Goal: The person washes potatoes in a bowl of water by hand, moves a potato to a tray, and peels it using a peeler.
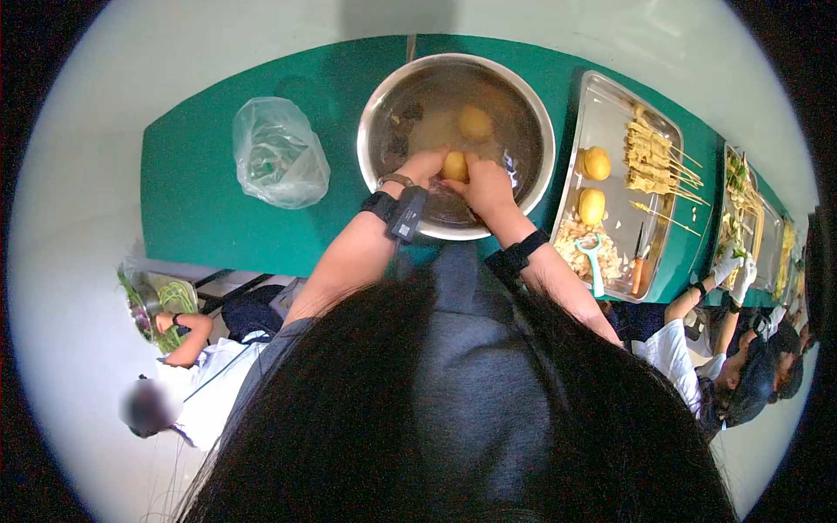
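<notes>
Over a round metal basin (367, 144) of cloudy water, both my hands grip one yellow peeled potato (455, 166). My left hand (425, 166) is closed on its left side. From the other side my right hand (486, 185) holds it, fingers curled; some fingertips are hidden. A second potato (475, 123) lies in the water just beyond. To the right, a metal tray (615, 218) carries two more potatoes (594, 185), a heap of peelings (571, 248), a light blue peeler (594, 261) and an orange-handled knife (639, 266).
Skewered folded food (649, 157) lies at the tray's far right. A clear plastic bag (279, 152) sits left on the green table (192, 196). People work nearby: one at left (218, 366) with green vegetables (174, 301), others at right with gloved hands (741, 277) over another tray.
</notes>
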`<state>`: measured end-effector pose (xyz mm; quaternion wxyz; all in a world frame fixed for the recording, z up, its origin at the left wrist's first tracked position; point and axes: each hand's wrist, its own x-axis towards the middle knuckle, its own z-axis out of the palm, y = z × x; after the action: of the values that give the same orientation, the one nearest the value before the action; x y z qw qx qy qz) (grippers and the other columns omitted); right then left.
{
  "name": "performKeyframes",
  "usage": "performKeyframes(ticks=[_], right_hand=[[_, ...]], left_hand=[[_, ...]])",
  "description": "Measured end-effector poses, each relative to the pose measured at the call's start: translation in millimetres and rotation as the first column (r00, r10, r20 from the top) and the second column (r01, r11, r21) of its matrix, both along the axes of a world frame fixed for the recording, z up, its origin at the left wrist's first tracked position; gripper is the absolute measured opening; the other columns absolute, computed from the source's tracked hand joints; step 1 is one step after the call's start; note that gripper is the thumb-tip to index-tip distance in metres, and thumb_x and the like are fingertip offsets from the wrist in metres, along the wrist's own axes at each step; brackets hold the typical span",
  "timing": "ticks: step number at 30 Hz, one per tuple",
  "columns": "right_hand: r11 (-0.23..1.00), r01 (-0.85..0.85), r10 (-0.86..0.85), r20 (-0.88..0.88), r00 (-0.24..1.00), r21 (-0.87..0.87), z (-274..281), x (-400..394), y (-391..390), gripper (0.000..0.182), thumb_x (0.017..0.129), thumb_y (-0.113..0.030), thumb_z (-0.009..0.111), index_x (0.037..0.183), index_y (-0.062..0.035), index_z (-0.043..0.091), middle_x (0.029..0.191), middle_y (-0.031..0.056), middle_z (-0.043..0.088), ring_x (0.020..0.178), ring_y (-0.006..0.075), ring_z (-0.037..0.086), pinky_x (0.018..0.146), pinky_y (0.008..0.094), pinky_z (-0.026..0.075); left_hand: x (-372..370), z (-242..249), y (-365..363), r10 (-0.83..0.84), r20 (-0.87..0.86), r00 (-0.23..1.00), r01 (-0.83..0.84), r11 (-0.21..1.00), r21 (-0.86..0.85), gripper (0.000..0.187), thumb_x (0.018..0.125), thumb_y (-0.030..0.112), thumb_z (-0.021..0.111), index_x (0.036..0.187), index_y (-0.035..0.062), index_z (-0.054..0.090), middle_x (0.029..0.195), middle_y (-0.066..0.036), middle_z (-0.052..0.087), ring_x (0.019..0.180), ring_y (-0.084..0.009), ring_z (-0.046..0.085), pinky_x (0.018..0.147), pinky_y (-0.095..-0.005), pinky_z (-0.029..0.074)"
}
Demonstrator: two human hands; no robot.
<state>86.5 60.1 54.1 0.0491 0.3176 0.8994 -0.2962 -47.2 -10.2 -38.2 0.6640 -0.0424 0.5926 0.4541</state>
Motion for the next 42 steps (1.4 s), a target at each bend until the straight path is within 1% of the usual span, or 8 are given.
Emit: performKeyframes(ticks=[6, 9, 12, 20, 24, 30, 33, 42], right_hand=[[0.998, 0.055, -0.054, 0.007, 0.998, -0.030, -0.2, 1.4, 2.7, 0.058, 0.071, -0.045, 0.070, 0.110, -0.0049, 0.056, 0.094, 0.0193, 0.064, 0.087, 0.0351, 0.063, 0.074, 0.0447, 0.051], [0.997, 0.077, -0.076, -0.049, 0.996, 0.013, -13.7, 2.1, -0.9, 0.058, 0.070, -0.044, 0.071, 0.111, -0.0057, 0.055, 0.098, 0.0210, 0.063, 0.090, 0.0360, 0.061, 0.076, 0.0437, 0.050], [0.996, 0.092, -0.091, -0.011, 0.996, 0.012, -13.9, 2.8, -0.4, 0.060, 0.070, -0.044, 0.071, 0.112, -0.0058, 0.054, 0.100, 0.0211, 0.062, 0.091, 0.0365, 0.061, 0.077, 0.0433, 0.050], [0.997, 0.035, -0.031, 0.056, 0.998, -0.072, -11.0, -3.6, 3.9, 0.053, 0.070, -0.045, 0.070, 0.103, -0.0052, 0.057, 0.092, 0.0197, 0.064, 0.086, 0.0360, 0.062, 0.076, 0.0441, 0.050], [1.000, -0.017, 0.017, 0.023, 1.000, -0.013, -21.0, -3.7, -3.3, 0.048, 0.071, -0.043, 0.068, 0.099, -0.0051, 0.058, 0.091, 0.0192, 0.065, 0.085, 0.0353, 0.063, 0.075, 0.0445, 0.050], [0.988, 0.102, -0.088, 0.129, 0.988, -0.112, -5.7, -5.1, 1.9, 0.043, 0.074, -0.042, 0.063, 0.096, -0.0042, 0.062, 0.091, 0.0212, 0.065, 0.085, 0.0360, 0.063, 0.074, 0.0448, 0.051], [0.978, 0.150, -0.129, 0.140, 0.982, -0.148, -6.8, -4.8, 6.0, 0.044, 0.076, -0.042, 0.060, 0.095, -0.0027, 0.064, 0.091, 0.0226, 0.065, 0.084, 0.0373, 0.063, 0.075, 0.0454, 0.051], [0.990, 0.103, -0.092, 0.111, 0.990, -0.097, -26.7, -8.3, 4.7, 0.043, 0.076, -0.041, 0.061, 0.095, -0.0020, 0.061, 0.090, 0.0238, 0.064, 0.084, 0.0387, 0.062, 0.076, 0.0457, 0.050]], left_hand=[[-6.3, 39.1, -6.0, -0.086, 0.123, 0.989, 0.092, 0.995, -0.041, 0.039, 0.096, 0.041, 0.032, 0.114, 0.0165, 0.056, 0.105, 0.001, 0.063, 0.086, -0.0126, 0.059, 0.077, -0.0367, 0.047], [11.0, 80.9, -0.3, -0.216, -0.031, 0.976, 0.212, 0.972, -0.099, 0.041, 0.095, 0.047, 0.033, 0.114, 0.0193, 0.056, 0.104, 0.004, 0.062, 0.085, -0.0111, 0.058, 0.075, -0.0357, 0.046], [25.5, 81.0, -3.1, -0.166, -0.171, 0.971, 0.174, 0.984, 0.030, 0.038, 0.095, 0.048, 0.036, 0.112, 0.0221, 0.058, 0.103, 0.006, 0.062, 0.082, -0.0098, 0.056, 0.073, -0.0305, 0.045], [18.8, -22.2, 4.3, 0.133, -0.007, 0.991, -0.132, 0.991, 0.032, 0.034, 0.095, 0.039, 0.043, 0.108, 0.0120, 0.059, 0.096, -0.001, 0.066, 0.086, -0.0154, 0.062, 0.073, -0.0289, 0.048], [22.2, 8.1, 9.2, 0.319, 0.132, 0.938, -0.322, 0.947, 0.004, 0.029, 0.095, 0.032, 0.043, 0.105, 0.0098, 0.060, 0.096, -0.005, 0.066, 0.088, -0.0185, 0.062, 0.076, -0.0326, 0.050], [27.5, -30.4, 6.5, 0.134, -0.282, 0.950, -0.107, 0.988, 0.111, 0.027, 0.096, 0.030, 0.042, 0.104, 0.0120, 0.060, 0.096, -0.003, 0.066, 0.088, -0.0172, 0.062, 0.074, -0.0353, 0.051], [37.6, 63.6, 7.0, 0.178, 0.027, 0.984, -0.177, 0.984, -0.027, 0.025, 0.095, 0.029, 0.042, 0.104, 0.0130, 0.060, 0.094, -0.003, 0.066, 0.085, -0.0164, 0.062, 0.071, -0.0368, 0.051], [30.6, 11.0, 12.5, 0.271, 0.166, 0.948, -0.279, 0.960, 0.028, 0.027, 0.094, 0.024, 0.039, 0.094, 0.0078, 0.060, 0.089, -0.008, 0.066, 0.077, -0.0211, 0.065, 0.067, -0.0393, 0.054]])
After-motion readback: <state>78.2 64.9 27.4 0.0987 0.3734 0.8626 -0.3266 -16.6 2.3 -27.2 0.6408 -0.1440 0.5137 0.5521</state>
